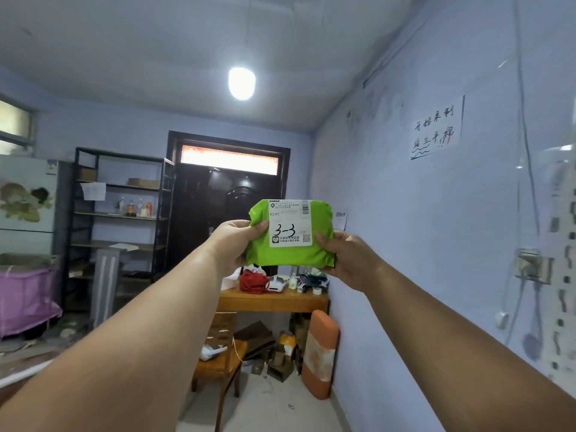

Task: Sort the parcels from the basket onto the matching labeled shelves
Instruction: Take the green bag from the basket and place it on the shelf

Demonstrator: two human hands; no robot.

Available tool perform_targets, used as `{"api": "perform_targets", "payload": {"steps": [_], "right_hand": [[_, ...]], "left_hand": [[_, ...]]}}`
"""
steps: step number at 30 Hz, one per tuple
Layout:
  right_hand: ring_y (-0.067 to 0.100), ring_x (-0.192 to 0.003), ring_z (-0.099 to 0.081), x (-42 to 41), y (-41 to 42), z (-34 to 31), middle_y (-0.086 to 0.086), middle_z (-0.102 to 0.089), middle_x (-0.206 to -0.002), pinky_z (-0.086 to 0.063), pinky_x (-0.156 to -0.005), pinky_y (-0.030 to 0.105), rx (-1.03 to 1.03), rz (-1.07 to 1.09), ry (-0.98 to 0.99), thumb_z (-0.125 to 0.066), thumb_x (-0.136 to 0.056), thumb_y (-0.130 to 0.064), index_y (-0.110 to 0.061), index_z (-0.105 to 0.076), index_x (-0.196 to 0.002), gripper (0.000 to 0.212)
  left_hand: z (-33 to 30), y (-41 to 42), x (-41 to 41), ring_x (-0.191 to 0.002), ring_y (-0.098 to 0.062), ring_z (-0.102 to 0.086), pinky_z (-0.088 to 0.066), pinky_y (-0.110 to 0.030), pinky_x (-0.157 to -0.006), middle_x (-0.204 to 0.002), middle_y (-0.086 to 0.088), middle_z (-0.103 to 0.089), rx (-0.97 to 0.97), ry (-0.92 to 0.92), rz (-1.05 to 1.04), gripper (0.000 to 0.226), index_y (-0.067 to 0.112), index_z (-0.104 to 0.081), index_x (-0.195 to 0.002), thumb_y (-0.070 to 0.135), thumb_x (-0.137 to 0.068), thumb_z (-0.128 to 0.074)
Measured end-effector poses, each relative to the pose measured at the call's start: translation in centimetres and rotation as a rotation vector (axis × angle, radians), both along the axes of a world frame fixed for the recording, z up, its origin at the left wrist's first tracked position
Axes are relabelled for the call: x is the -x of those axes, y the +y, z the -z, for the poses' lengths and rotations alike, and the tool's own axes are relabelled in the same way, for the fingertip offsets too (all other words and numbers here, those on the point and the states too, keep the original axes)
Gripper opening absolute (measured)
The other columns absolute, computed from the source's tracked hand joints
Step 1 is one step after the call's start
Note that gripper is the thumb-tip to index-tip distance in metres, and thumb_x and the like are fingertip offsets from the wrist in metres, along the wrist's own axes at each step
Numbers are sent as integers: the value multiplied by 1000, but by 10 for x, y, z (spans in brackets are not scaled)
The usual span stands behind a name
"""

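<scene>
Both hands — left hand (235, 241), right hand (343, 260) — pinch the green parcel (290, 251) by its side edges, label "3-3" readable; next comes carrying it to the matching shelf (121, 213), well beyond the grip.

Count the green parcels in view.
1: the green parcel, held up at centre by the left hand and the right hand. Others may lie out of view.

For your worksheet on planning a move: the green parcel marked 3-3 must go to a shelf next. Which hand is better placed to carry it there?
Probably the left hand. Both it and the right hand grip the green parcel, but the black shelving stands on the left.
</scene>
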State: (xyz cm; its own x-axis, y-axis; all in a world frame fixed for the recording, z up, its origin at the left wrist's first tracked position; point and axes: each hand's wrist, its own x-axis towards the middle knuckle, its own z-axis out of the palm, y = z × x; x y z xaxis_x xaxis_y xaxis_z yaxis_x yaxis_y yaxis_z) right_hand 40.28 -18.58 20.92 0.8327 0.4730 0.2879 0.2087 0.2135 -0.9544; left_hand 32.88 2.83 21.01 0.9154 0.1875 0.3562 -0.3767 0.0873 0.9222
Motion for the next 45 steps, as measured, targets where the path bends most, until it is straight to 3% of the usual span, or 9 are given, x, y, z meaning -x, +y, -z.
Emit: {"api": "perform_targets", "payload": {"steps": [5,9,13,17,23,33,38,42,45], "right_hand": [[26,-108,-65,21,-46,8,14,-68,-120,-50,-100,40,60,249,-18,-62,-93,-16,-1,-62,-122,32],[24,-99,-67,64,-94,11,13,-69,-114,-55,-88,31,72,473,-28,-63,-93,-16,-2,-63,-117,28],[16,-84,-68,124,-149,20,4,-73,-97,-57,-78,29,92,803,16,-69,-90,-22,-16,-67,-96,8],[12,-72,-65,204,-188,36,-1,-70,-83,-54,-68,25,98,1054,78,-69,-89,-24,-18,-64,-87,8],[8,-64,-64,347,-226,59,0,-68,-77,-53,-60,19,9,1358,107,-69,-89,-18,-16,-64,-84,7],[9,-61,-60,518,-273,53,-1,-66,-72,-49,-54,17,-51,1678,102,-69,-89,-20,-16,-63,-78,14],[15,-68,-61,573,-301,52,5,-66,-79,-51,-57,24,-130,1697,113,-57,-96,-7,-12,-60,-84,13],[20,-80,-63,616,-333,44,10,-66,-94,-54,-72,31,-96,1728,104,-49,-89,15,-6,-61,-116,36],[27,-97,-65,640,-363,41,15,-67,-113,-54,-86,39,-81,1782,63,-58,-86,14,-3,-55,-132,50]], "left_hand": [[10,-41,-26,-88,-28,-71,-58,-43,-81,-107,-18,-72,-17,10,141,24,5,-70,-100,25,-88,-67],[14,-91,-42,-74,-25,-71,-61,-38,-68,-99,-17,-73,-21,30,318,22,6,-70,-96,26,-88,-67],[23,-158,-33,-89,-29,-67,-57,-40,-82,-106,-14,-72,-55,89,547,31,9,-70,-104,34,-86,-68],[40,-224,7,-68,-24,-66,-58,-28,-54,-91,-12,-73,-75,122,732,28,7,-69,-99,32,-88,-66],[59,-312,105,-57,-18,-71,-60,-32,-51,-75,-8,-75,-74,170,1053,15,6,-67,-93,19,-93,-60],[53,-406,252,-76,-26,-74,-61,-41,-66,-97,-18,-74,-66,176,1421,18,-2,-64,-106,3,-95,-51],[49,-446,306,-100,-36,-68,-52,-47,-94,-104,-20,-72,-98,196,1428,23,-4,-65,-109,5,-88,-61],[49,-473,356,-69,-17,-72,-57,-22,-61,-88,-10,-75,-99,148,1444,12,1,-67,-95,-4,-85,-62],[45,-492,388,-77,-17,-68,-53,-22,-64,-93,-8,-72,-42,121,1404,16,4,-67,-97,-5,-84,-64]]}}
